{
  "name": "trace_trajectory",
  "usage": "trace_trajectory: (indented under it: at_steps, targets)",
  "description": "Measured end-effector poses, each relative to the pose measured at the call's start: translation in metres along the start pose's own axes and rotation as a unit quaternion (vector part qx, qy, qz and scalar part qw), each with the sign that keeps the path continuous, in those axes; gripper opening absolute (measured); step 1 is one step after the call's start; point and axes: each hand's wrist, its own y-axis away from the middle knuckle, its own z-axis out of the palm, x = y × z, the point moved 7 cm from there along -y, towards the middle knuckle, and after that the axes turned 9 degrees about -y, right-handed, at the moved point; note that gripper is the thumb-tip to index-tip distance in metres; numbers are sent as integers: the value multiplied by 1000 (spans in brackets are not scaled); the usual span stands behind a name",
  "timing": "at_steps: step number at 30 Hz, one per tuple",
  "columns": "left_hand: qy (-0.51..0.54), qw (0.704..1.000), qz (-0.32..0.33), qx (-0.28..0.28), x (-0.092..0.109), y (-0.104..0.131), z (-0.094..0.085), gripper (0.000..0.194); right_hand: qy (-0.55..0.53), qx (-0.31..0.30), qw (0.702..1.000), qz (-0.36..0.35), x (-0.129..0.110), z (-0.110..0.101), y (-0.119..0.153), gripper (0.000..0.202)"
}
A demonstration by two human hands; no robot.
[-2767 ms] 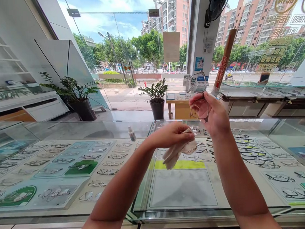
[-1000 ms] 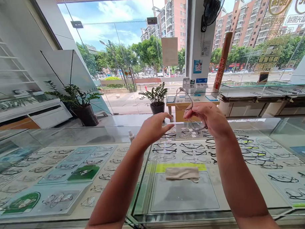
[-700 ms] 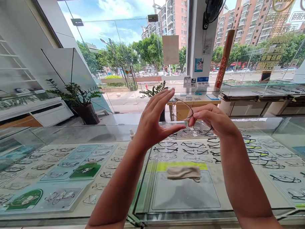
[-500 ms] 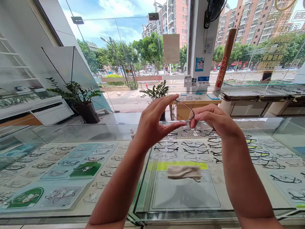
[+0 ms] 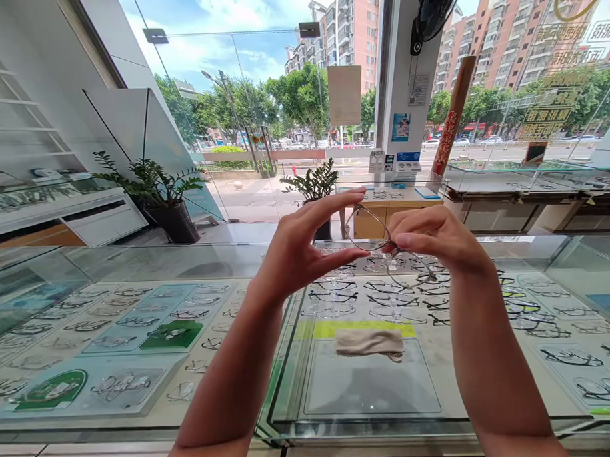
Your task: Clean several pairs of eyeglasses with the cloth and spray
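A pair of thin-rimmed eyeglasses [image 5: 414, 285] is held up at a slant above the glass counter, its right lens lower than the left. My right hand [image 5: 435, 237] pinches the frame near the bridge, with thumb and fingers closed. My left hand [image 5: 305, 238] spans the left lens, index finger along the top of the rim and thumb under it. How firmly the left fingertips press is hard to see. On the counter below lies a folded beige cloth [image 5: 369, 342], just behind a clear grey-edged mat [image 5: 370, 386].
Under the counter glass [image 5: 292, 429], rows of eyeglasses [image 5: 332, 297] fill the display on both sides. Potted plants [image 5: 172, 216] stand beyond it. Further back are a small display table [image 5: 404, 202], a wall fan [image 5: 435, 10] and glass doors facing a street.
The eyeglasses have tilted, their right lens swinging down into clearer view. My right hand has shifted slightly right and lower. The left index finger has slid a little to the right.
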Motion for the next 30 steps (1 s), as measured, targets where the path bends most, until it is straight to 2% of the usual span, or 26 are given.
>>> trace_trajectory:
  at_steps: [2,5,8,10,13,18,24,30]
  targets:
    - [-18,999,-25,29,-3,0,-5,70,25,92,995,-18,-4,-10,1,20]
    - [-48,990,-76,105,-12,2,-13,69,76,240,965,-71,-14,-23,8,22]
    - [-61,973,-118,187,-22,7,-18,66,143,306,934,-117,-22,-21,12,26]
    - [-69,962,-139,223,-26,11,-18,65,188,315,922,-125,-22,-16,10,38]
    - [-80,954,-157,242,-30,13,-15,63,242,312,911,-122,-17,-9,6,51]
    - [-100,948,-173,248,-30,14,-12,62,312,330,881,-132,-14,-4,4,50]
    - [-112,942,-186,257,-30,15,-12,61,311,335,880,-123,-14,-4,5,54]
    - [-93,948,-194,233,-37,14,-10,61,344,341,868,-108,-17,-5,7,49]
